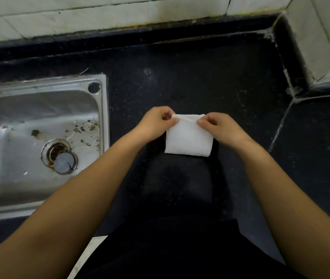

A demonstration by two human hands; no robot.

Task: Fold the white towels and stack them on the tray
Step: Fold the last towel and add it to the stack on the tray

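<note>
A small white towel (188, 137), folded into a rough square, is held over the black countertop (200, 77) in the middle of the view. My left hand (157, 122) pinches its top left corner between thumb and fingers. My right hand (218, 126) pinches the top right corner. The top edge is stretched taut between the two hands and the rest hangs down toward me. No tray is in view.
A steel sink (39, 141) with a round drain (63, 160) and some debris lies to the left. A tiled wall (119, 13) runs along the back and a tiled corner (321, 37) stands at the right.
</note>
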